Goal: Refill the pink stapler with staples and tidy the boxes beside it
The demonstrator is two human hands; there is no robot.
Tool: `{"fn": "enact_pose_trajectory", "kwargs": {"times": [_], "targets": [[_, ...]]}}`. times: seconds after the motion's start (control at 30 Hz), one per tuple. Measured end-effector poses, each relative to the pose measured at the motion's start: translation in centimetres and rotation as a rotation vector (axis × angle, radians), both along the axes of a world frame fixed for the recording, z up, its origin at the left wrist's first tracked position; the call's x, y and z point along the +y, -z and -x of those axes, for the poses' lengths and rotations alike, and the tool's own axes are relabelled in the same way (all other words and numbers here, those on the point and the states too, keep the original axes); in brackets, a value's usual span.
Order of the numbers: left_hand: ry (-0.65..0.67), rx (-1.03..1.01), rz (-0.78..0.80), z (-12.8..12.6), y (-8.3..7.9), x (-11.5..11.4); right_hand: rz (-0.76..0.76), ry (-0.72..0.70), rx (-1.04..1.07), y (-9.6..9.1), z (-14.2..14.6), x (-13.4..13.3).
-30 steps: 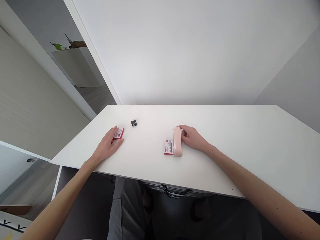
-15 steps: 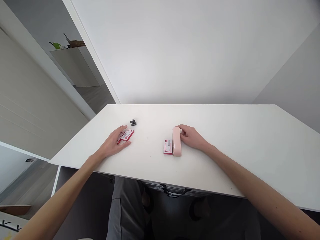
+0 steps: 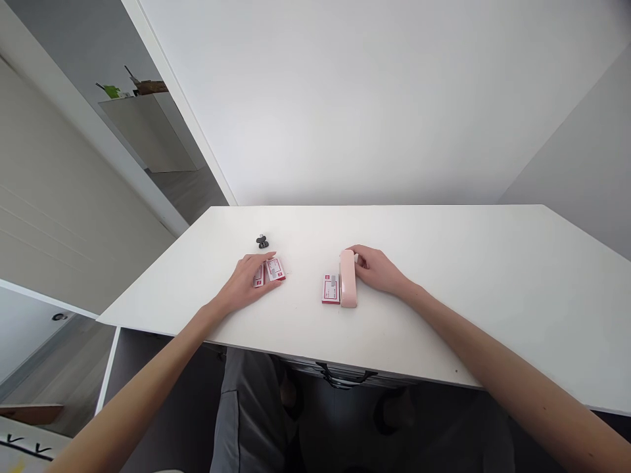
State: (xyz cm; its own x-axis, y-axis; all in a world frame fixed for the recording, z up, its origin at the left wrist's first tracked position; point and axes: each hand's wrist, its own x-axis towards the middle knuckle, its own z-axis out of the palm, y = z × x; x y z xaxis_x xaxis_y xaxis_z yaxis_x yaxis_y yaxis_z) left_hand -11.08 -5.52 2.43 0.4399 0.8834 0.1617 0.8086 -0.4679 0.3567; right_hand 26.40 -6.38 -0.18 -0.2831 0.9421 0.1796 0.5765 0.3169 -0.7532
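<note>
My left hand (image 3: 246, 282) curves around two small red-and-white staple boxes (image 3: 275, 269), thumb on the near side and fingers on the far side; the hand partly covers one box. Both lie on the white desk. To the right, my right hand (image 3: 376, 268) has its fingers around the far end of a pink stapler (image 3: 348, 282), which rests lengthwise toward me. Against the stapler's left side lies another staple box (image 3: 330, 289), label up. Just beyond my left fingers sits a small cluster of black binder clips (image 3: 262, 242).
The white desk (image 3: 444, 315) meets a white wall (image 3: 365, 105) at its back. Beneath its front edge are a dark drawer handle (image 3: 348, 380) and my legs (image 3: 229, 414). A doorway opens on the left, with a cabinet (image 3: 152, 131) beyond.
My left hand has slid right across the desk with the two staple boxes, which have turned. My right hand and the stapler have stayed in place.
</note>
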Motion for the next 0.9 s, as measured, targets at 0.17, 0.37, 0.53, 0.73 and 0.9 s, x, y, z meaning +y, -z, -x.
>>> {"fn": "enact_pose_trajectory", "kwargs": {"times": [0.17, 0.37, 0.53, 0.73, 0.9], "targets": [[-0.029, -0.029, -0.01, -0.7, 0.2, -0.5, 0.0, 0.0, -0.004, 0.1, 0.0, 0.1], [0.108, -0.131, 0.011, -5.3, -0.2, -1.9, -0.014, -0.004, -0.001, 0.3, -0.1, 0.3], [0.241, -0.166, 0.029, -8.7, -1.0, -2.3, -0.03, -0.013, -0.007, 0.4, -0.2, 0.5], [0.352, -0.125, 0.067, -9.8, -0.9, -2.1, -0.03, -0.02, 0.008, 0.5, -0.2, 0.7], [0.339, -0.298, -0.088, -10.8, -0.9, -2.1, -0.045, -0.023, 0.003, 0.4, -0.1, 0.7]]}}
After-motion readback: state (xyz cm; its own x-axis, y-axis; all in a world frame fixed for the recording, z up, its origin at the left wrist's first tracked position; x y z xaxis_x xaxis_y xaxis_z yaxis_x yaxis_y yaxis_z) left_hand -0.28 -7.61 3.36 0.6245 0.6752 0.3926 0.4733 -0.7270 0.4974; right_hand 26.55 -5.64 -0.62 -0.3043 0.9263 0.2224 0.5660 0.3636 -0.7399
